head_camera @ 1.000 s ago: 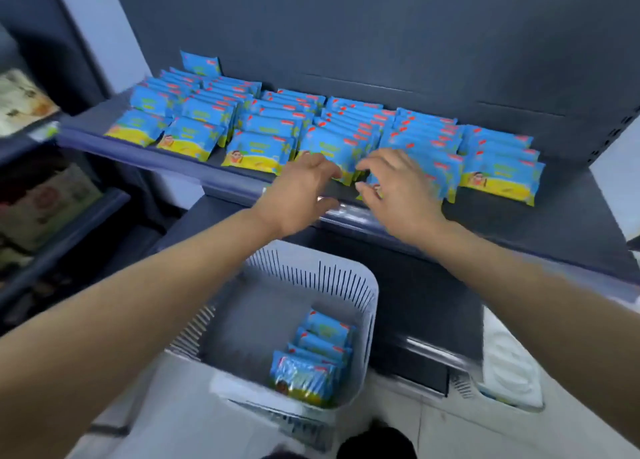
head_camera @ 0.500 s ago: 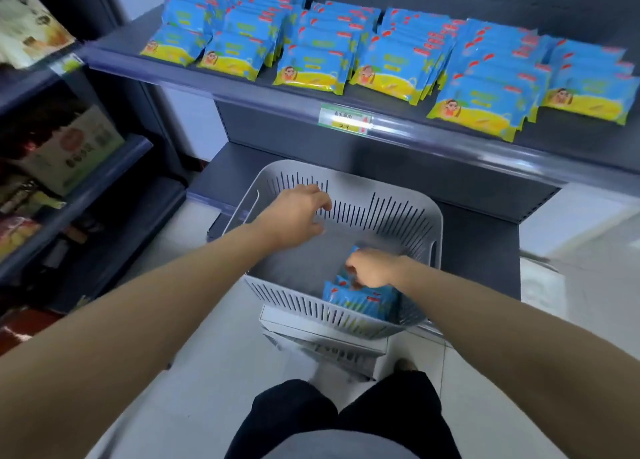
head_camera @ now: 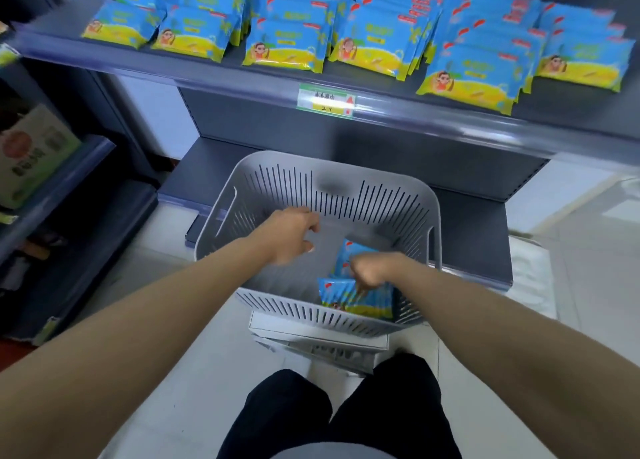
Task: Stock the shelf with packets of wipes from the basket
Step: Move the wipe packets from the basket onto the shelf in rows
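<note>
**A:** Both arms are down over the grey basket [head_camera: 437, 236], which sits low in front of the shelving. The right hand [head_camera: 372, 272] is deep inside, at the near right corner.

**B:** And it has something. The fingers are clenched round the top of the blue-and-yellow wipes packets in the basket [head_camera: 341, 294], which stand on edge in a small bunch against the near wall. I can't tell how many are in the grip.

**A:** The left hand [head_camera: 289, 238]?

**B:** It hovers over the middle of the basket, above the bare grey bottom. Its fingers [head_camera: 310, 220] are loosely curled and holding nothing, so that one's released.

**A:** Up top, the shelf [head_camera: 433, 117] carries the packets on the shelf [head_camera: 287, 44] in overlapping rows, front faces towards us. The rightmost row sits a little back from the edge.

**B:** There's a green and yellow price label [head_camera: 325, 101] clipped to the front rail, directly above the basket. Off to the left on a side rack there's a cardboard box [head_camera: 33, 153], too blurred to read.
</note>
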`<act>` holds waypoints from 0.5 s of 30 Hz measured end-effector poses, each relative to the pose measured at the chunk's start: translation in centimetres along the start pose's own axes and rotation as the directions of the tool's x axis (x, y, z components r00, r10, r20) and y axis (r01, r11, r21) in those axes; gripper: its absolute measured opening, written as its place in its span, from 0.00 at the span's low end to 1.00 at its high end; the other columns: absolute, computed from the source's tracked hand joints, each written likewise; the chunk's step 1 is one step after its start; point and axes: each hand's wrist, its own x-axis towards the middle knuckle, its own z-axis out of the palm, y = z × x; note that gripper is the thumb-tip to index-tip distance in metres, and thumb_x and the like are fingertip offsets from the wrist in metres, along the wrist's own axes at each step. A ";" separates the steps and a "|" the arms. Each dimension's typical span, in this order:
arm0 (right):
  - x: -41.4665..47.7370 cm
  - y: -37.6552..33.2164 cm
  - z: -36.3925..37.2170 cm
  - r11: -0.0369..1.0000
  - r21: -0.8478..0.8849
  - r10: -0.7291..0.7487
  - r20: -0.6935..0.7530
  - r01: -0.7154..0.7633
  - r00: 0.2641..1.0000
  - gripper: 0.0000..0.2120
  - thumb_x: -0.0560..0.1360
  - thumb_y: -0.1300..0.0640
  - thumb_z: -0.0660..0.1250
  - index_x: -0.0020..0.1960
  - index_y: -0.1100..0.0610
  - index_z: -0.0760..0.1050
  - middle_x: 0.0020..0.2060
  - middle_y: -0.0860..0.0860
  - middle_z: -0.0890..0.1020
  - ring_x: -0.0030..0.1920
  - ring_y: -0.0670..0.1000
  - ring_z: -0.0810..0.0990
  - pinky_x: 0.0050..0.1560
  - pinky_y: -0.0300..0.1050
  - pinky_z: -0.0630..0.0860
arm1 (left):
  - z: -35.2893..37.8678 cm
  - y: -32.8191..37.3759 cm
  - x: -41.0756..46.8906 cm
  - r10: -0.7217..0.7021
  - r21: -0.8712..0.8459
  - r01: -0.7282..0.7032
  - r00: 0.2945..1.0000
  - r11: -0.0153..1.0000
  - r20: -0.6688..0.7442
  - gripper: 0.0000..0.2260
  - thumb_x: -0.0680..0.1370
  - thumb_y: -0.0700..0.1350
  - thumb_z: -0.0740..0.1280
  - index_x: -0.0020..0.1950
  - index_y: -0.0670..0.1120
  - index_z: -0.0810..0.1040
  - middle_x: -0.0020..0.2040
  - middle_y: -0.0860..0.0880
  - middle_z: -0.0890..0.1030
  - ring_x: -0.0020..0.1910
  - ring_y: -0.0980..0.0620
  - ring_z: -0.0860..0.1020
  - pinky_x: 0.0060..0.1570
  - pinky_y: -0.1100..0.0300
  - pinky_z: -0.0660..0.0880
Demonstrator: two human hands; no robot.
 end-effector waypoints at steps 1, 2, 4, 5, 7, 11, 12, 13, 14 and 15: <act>-0.7 0.3 -1.5 0.996 0.071 0.052 -0.023 -0.050 0.998 0.14 0.76 0.57 0.63 0.58 0.63 0.74 0.56 0.60 0.79 0.49 0.57 0.77 0.48 0.47 0.73 | 0.3 0.1 0.5 0.000 -0.010 0.000 1.000 1.000 0.017 0.14 0.74 0.44 0.68 0.58 0.43 0.74 0.58 0.44 0.75 0.57 0.45 0.73 0.57 0.53 0.70; -1.3 0.9 -3.1 0.996 0.060 0.069 -0.079 -0.064 0.995 0.12 0.75 0.57 0.63 0.55 0.64 0.75 0.54 0.61 0.79 0.47 0.58 0.77 0.47 0.47 0.74 | 0.7 0.3 1.1 0.001 -0.023 0.000 0.999 1.000 0.036 0.13 0.74 0.44 0.68 0.58 0.43 0.75 0.58 0.44 0.75 0.57 0.45 0.73 0.56 0.55 0.70; -2.9 2.3 -6.3 0.992 0.082 0.110 -0.237 -0.093 0.965 0.12 0.73 0.58 0.63 0.54 0.63 0.74 0.55 0.62 0.78 0.50 0.60 0.77 0.45 0.47 0.73 | 1.6 0.9 2.5 0.007 -0.044 -0.004 0.997 0.999 0.083 0.12 0.74 0.42 0.68 0.57 0.42 0.75 0.58 0.44 0.76 0.57 0.45 0.74 0.54 0.57 0.69; -3.9 3.0 -7.7 0.988 0.094 0.145 -0.338 -0.120 0.930 0.13 0.73 0.58 0.62 0.55 0.62 0.73 0.56 0.62 0.78 0.52 0.61 0.77 0.45 0.47 0.72 | 2.3 1.2 3.2 0.008 -0.057 -0.001 0.993 0.998 0.116 0.12 0.74 0.42 0.68 0.57 0.43 0.75 0.59 0.44 0.76 0.56 0.45 0.74 0.53 0.58 0.69; -5.5 4.1 -9.6 0.976 0.136 0.215 -0.481 -0.170 0.850 0.12 0.73 0.59 0.61 0.55 0.60 0.71 0.55 0.61 0.78 0.51 0.62 0.77 0.42 0.47 0.70 | 4.0 1.9 4.5 -0.004 -0.076 0.021 0.978 0.997 0.207 0.12 0.74 0.42 0.68 0.57 0.44 0.74 0.59 0.45 0.76 0.55 0.46 0.75 0.50 0.60 0.69; -7.2 5.1 -10.9 0.961 0.225 0.265 -0.598 -0.159 0.756 0.15 0.73 0.59 0.62 0.59 0.58 0.68 0.48 0.58 0.77 0.39 0.57 0.70 0.34 0.44 0.64 | 6.7 3.4 6.4 0.036 -0.015 -0.033 0.914 0.999 0.405 0.19 0.72 0.44 0.71 0.62 0.43 0.73 0.61 0.45 0.75 0.54 0.47 0.75 0.53 0.56 0.71; -7.2 5.4 -10.8 0.961 0.230 0.263 -0.610 -0.151 0.747 0.16 0.73 0.59 0.62 0.60 0.58 0.67 0.45 0.56 0.76 0.37 0.56 0.70 0.32 0.43 0.63 | 7.1 3.8 6.6 0.035 0.034 -0.056 0.891 0.998 0.452 0.22 0.72 0.44 0.72 0.63 0.42 0.73 0.62 0.44 0.75 0.56 0.45 0.75 0.55 0.55 0.71; -7.4 5.5 -10.6 0.964 0.229 0.254 -0.624 -0.138 0.739 0.15 0.73 0.59 0.62 0.60 0.57 0.67 0.42 0.55 0.74 0.36 0.56 0.70 0.29 0.42 0.61 | 7.7 4.0 7.0 0.031 0.076 -0.079 0.870 0.994 0.492 0.24 0.71 0.44 0.73 0.65 0.41 0.72 0.62 0.43 0.76 0.58 0.44 0.75 0.58 0.54 0.72; -7.5 5.6 -10.4 0.965 0.229 0.245 -0.630 -0.125 0.737 0.15 0.73 0.59 0.62 0.59 0.57 0.67 0.41 0.53 0.72 0.35 0.55 0.70 0.27 0.41 0.59 | 8.0 4.3 7.1 0.014 0.117 -0.089 0.851 0.989 0.524 0.24 0.71 0.44 0.73 0.64 0.41 0.73 0.62 0.43 0.76 0.59 0.43 0.75 0.59 0.52 0.73; -7.6 5.7 -10.1 0.965 0.237 0.239 -0.640 -0.109 0.731 0.13 0.73 0.59 0.62 0.57 0.56 0.67 0.40 0.52 0.71 0.34 0.54 0.70 0.26 0.40 0.58 | 8.4 4.6 7.3 0.000 0.157 -0.101 0.841 0.982 0.542 0.23 0.71 0.44 0.73 0.63 0.40 0.73 0.61 0.43 0.77 0.58 0.42 0.76 0.58 0.50 0.74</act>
